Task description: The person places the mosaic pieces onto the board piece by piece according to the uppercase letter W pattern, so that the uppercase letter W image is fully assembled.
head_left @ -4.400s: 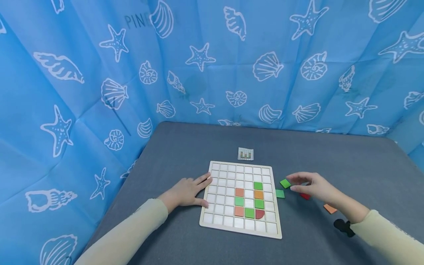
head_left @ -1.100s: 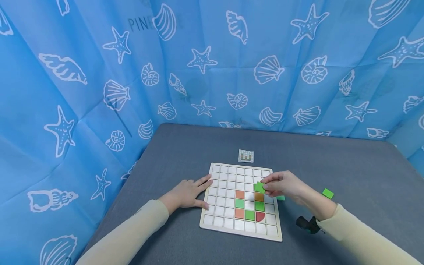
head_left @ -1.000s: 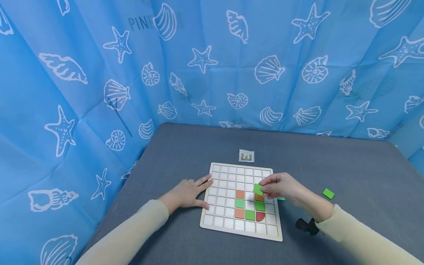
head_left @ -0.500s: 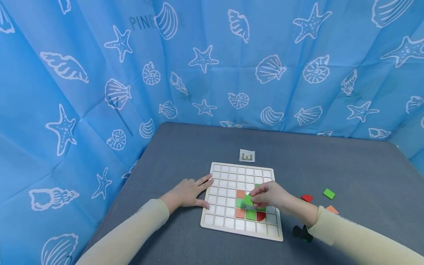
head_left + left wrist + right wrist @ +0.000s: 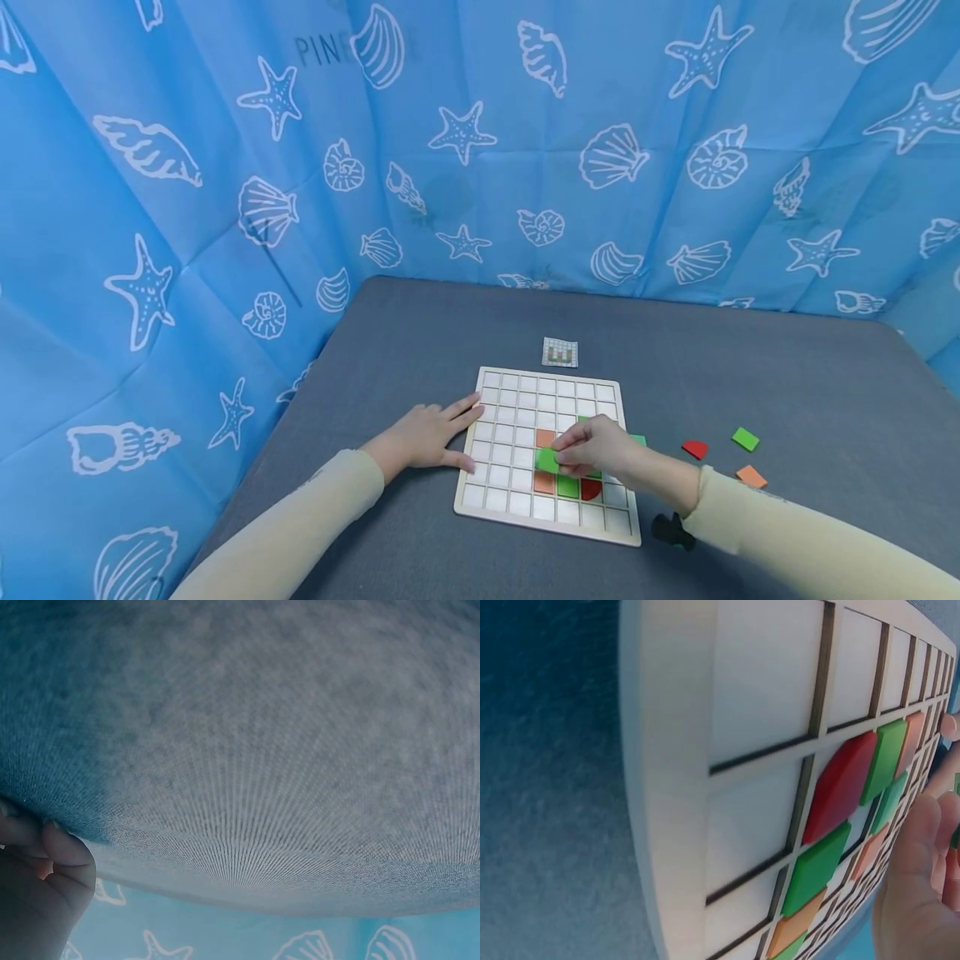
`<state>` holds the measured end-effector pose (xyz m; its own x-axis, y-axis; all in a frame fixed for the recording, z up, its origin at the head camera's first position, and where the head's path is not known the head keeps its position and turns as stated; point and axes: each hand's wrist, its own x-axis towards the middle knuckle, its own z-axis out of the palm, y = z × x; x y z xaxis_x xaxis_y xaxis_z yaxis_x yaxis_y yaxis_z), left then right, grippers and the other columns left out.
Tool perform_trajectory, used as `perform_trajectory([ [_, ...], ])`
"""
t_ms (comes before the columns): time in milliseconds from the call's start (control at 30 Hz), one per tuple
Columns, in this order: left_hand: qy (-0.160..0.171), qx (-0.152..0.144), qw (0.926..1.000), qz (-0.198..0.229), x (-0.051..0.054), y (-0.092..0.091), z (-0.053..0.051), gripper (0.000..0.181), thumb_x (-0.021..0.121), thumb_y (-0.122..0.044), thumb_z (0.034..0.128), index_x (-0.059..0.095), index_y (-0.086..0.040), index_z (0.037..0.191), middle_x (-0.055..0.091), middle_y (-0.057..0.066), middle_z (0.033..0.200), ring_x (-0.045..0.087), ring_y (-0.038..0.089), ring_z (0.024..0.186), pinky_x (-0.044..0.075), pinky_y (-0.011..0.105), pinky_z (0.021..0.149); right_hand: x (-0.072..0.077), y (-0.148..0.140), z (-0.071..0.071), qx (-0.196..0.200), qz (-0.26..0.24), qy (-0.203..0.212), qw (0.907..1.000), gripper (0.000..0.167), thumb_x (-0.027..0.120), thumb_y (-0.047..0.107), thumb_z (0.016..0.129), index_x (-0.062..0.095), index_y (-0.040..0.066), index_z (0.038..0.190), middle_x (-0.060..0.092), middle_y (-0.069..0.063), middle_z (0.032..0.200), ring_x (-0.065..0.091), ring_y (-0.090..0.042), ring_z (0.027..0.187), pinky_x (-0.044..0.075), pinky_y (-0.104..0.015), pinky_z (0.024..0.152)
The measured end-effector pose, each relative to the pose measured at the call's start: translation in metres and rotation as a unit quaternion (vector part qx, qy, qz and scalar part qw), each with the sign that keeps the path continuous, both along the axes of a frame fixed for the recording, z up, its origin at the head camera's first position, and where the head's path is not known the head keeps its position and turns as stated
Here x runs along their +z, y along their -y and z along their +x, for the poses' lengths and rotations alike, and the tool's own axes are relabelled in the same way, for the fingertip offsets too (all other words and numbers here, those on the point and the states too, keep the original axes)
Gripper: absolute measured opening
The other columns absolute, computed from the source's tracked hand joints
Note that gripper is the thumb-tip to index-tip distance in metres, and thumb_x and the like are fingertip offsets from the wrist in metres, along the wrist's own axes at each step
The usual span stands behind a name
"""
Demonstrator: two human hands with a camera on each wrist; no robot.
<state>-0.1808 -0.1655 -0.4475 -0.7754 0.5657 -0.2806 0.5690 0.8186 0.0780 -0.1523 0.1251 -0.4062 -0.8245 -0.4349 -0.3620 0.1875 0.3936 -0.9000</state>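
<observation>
My left hand (image 5: 423, 435) lies at the left edge of the white gridded board (image 5: 495, 500), fingers spread and touching its rim. Between thumb and fingers, my right hand (image 5: 600, 450) pinches a green tile (image 5: 549, 461) over the board, hiding part of the tiles there. Orange, green and red pieces sit in cells, among them a lower orange tile (image 5: 544, 482), a green tile (image 5: 567, 487) and a rounded red piece (image 5: 591, 489). The right wrist view shows the red piece (image 5: 841, 787) beside green tiles, with my right hand (image 5: 922, 892) at the right edge.
A small pattern card (image 5: 560, 352) lies behind the board. To the right are a red piece (image 5: 695, 449), a green tile (image 5: 746, 439) and an orange tile (image 5: 752, 477). A teal-green tile (image 5: 638, 439) touches the board's right side; a black object (image 5: 672, 531) is near my right sleeve.
My right hand has come from the loose pieces on the right to above the board, then shifted left and slightly down with the pinched green tile. My left hand has stayed at the board's edge.
</observation>
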Motion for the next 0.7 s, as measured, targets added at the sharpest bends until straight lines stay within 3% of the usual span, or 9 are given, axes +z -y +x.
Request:
perform_trajectory([
  [233,-0.002,-0.004,1.0,0.005,0.003,0.0,0.001,0.09,0.05,-0.069,0.0862,0.021,-0.023,0.157,0.013,-0.003,0.163,0.05,0.034,0.122,0.038,0.05,0.1,-0.002,0.01,0.002,0.018,0.01,-0.007,0.9998,0.01,0.064,-0.003,0.091,0.07,-0.009,0.097,0.07,-0.007,0.078,0.067,-0.017,0.071,0.056,-0.034,0.067],
  [700,-0.005,-0.005,0.9999,0.007,0.003,0.001,0.001,0.089,0.051,-0.069,0.0864,0.022,-0.022,0.157,0.015,-0.003,0.162,0.052,0.033,0.121,0.039,0.049,0.099,-0.009,0.031,0.002,0.016,0.047,-0.016,0.9986,0.006,0.068,-0.002,0.088,0.071,-0.006,0.09,0.068,-0.005,0.07,0.065,-0.013,0.062,0.056,-0.032,0.061],
])
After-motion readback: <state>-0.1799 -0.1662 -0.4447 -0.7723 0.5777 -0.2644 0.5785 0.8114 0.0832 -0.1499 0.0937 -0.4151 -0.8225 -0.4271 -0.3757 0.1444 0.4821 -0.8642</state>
